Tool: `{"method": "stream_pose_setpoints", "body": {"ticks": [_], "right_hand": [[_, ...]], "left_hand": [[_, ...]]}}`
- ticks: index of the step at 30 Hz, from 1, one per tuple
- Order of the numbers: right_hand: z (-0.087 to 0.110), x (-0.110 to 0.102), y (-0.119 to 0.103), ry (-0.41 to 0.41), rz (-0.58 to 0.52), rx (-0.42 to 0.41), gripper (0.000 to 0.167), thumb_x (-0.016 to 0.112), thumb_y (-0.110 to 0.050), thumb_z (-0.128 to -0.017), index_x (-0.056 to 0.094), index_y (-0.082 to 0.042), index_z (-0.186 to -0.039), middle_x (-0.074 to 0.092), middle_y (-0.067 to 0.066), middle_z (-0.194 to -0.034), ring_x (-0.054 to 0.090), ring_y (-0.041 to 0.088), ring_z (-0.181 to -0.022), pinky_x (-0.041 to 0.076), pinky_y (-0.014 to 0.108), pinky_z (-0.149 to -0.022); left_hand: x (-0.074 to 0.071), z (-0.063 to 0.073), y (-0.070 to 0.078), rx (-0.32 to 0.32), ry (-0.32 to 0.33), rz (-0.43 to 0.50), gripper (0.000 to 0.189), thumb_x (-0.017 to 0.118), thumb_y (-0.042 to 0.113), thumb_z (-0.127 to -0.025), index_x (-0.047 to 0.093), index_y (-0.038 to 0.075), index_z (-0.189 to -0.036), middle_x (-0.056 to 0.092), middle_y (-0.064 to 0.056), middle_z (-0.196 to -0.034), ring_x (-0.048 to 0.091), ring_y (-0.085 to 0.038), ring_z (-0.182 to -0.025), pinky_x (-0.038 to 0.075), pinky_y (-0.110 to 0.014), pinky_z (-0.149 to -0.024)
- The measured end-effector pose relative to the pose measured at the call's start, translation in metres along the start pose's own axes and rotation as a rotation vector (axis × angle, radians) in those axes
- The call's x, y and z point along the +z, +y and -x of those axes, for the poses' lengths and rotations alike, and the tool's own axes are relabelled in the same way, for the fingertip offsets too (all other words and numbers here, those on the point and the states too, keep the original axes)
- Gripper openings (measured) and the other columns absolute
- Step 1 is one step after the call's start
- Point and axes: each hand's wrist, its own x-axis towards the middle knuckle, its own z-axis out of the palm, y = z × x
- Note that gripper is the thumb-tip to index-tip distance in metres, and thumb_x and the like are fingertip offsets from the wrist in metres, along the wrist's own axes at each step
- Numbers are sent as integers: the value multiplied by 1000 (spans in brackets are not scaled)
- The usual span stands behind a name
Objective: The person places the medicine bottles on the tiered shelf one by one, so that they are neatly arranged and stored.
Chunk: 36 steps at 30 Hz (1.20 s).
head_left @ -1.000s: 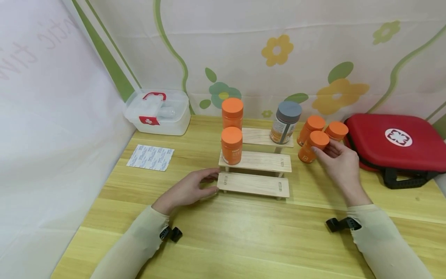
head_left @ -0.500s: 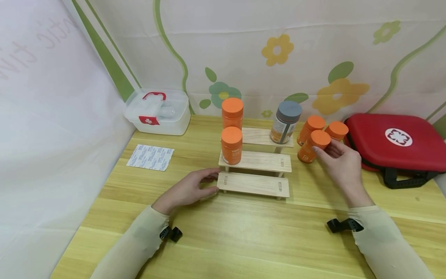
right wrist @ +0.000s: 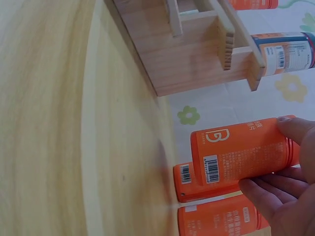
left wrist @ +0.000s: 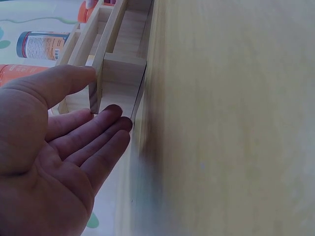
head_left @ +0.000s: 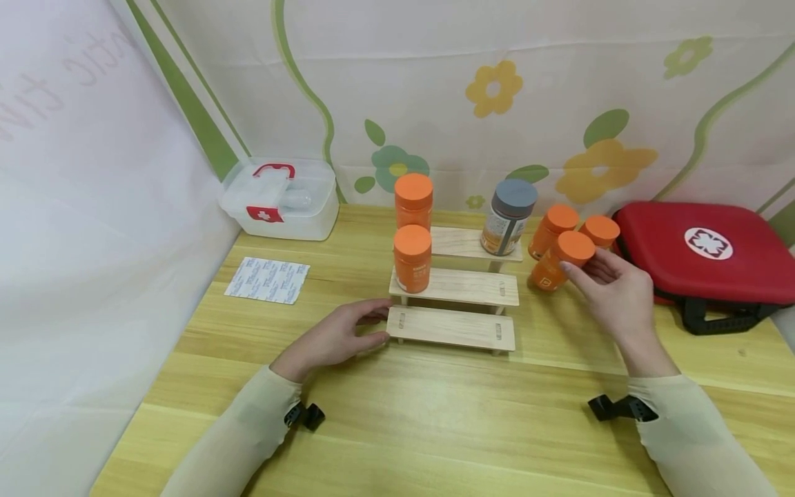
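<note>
My right hand [head_left: 617, 297] grips an orange supplement bottle [head_left: 555, 262] near its lid, with the thumb on one side and fingers on the other. The bottle leans to the right. Its base looks slightly raised from the table in the right wrist view, where the printed label and barcode show. Two more orange bottles [head_left: 553, 228] stand close behind it. My left hand [head_left: 335, 335] holds the left end of the lowest step of a three-tier wooden stand [head_left: 453, 328] between thumb and forefinger. Its other fingers [left wrist: 106, 157] extend along the stand's side.
On the stand are two orange bottles [head_left: 413, 259] at the left and a grey-lidded jar [head_left: 509, 217] at the top right. A red first-aid case [head_left: 714, 255] lies right, a clear box [head_left: 286, 200] back left, and a printed white packet [head_left: 267, 279] before it.
My right hand has shifted slightly right and tilted the gripped orange bottle further to the right. The left hand and the stand have stayed in place.
</note>
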Motion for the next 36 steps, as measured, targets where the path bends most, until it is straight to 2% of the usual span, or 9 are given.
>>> {"method": "stream_pose_setpoints", "body": {"ticks": [4,9,16,22,27,36], "right_hand": [[4,-5,-4,-1,-21,3,61,85,-34,-95,67,-6,-147,71,-21,-116,63,-20,-98,53,0,-84],[9,-9,-8,19,-56,-12,59,86,-28,-94,67,-4,-146,69,-28,-111,65,-19,-98,53,1,-84],[17,-17,-17,32,-83,-5,61,87,-23,-94,66,-5,-147,69,-29,-112,66,-18,-99,53,2,-84],[26,-21,-28,66,-112,-32,59,87,-17,-92,67,-4,-146,71,-30,-111,69,-16,-97,54,3,-83],[34,-24,-38,83,-140,-38,58,88,-13,-91,69,-9,-145,73,-28,-112,72,-12,-99,55,5,-84],[43,-25,-49,105,-198,-114,55,86,0,-89,71,-7,-142,77,-19,-117,76,-4,-102,57,8,-86]], "left_hand": [[0,0,0,3,4,-4,64,75,24,-104,50,11,-161,70,-2,-144,61,-24,-142,45,-50,-125],[0,1,0,5,6,-9,63,75,24,-104,51,11,-161,70,-2,-144,61,-24,-141,46,-50,-125],[0,1,0,5,3,1,63,74,23,-104,50,11,-161,69,-3,-145,61,-25,-141,47,-49,-124],[0,0,0,3,2,3,64,74,23,-104,50,11,-161,69,-3,-145,61,-25,-142,46,-49,-124],[0,0,0,4,8,-6,63,74,23,-104,50,11,-161,70,-3,-144,62,-25,-141,48,-49,-123],[1,0,-2,9,12,-16,63,74,24,-104,51,12,-161,70,-3,-144,63,-25,-140,48,-49,-123]]}}
